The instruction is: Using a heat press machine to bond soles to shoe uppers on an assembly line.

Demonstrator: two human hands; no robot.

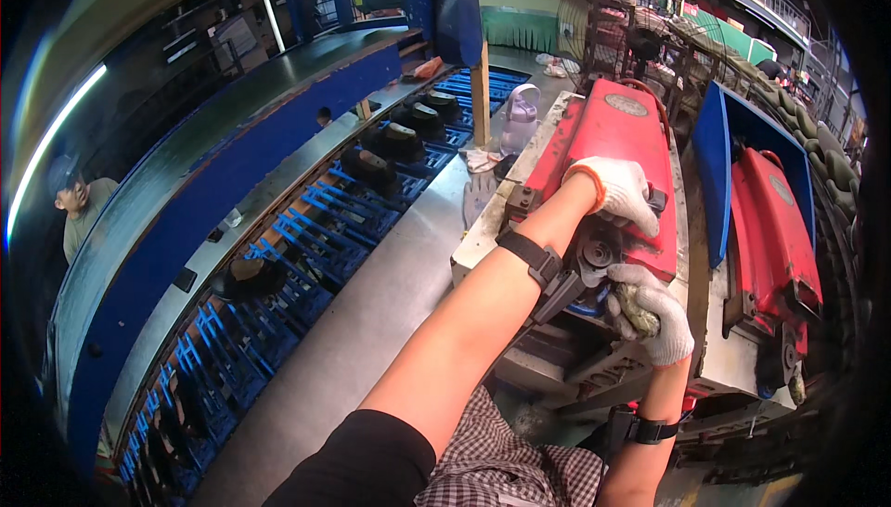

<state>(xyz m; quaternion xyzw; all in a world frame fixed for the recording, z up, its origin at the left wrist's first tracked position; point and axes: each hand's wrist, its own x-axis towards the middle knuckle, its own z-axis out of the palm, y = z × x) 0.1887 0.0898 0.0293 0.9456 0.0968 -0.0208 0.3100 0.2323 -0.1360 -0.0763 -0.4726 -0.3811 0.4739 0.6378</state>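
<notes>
A machine with a red cover [603,122] stands right in front of me. My left hand [617,193], in a white knit glove with an orange cuff, is closed over the lower part of that cover. A small dark piece [657,201] shows at its fingers; whether it is held or fixed to the machine I cannot tell. Just below sits a round dark metal part [597,253] at the machine's front end. Beside it my right hand [661,314], gloved too, curls around a crumpled greenish-grey piece [637,310], whose kind is unclear.
At the right stands a second red machine [775,210] with a blue guard [715,173]. On my left runs a line of blue rods [278,247] carrying dark pieces, under a blue beam [213,168]. A clear bottle [520,122] and loose glove [477,199] lie nearby. A person [79,201] is far left.
</notes>
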